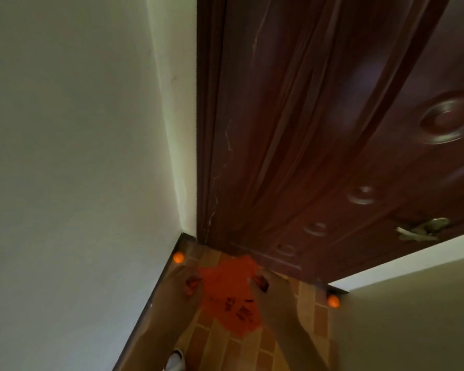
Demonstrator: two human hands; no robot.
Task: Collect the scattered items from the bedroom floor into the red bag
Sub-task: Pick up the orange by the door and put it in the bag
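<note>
Two orange balls (178, 257) (333, 301) lay by the walls (78, 156), near the dark door (319, 129). Left hand (192, 285) and right hand (260, 283) gripped the red bag (229, 287), which hung lengthwise toward the floor (252, 349).

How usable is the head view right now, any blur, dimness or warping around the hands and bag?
Head view: dim and motion-blurred; wide-angle bends the door and walls; both hands, left and right, smeared at the red bag; glare on door panels.
</note>
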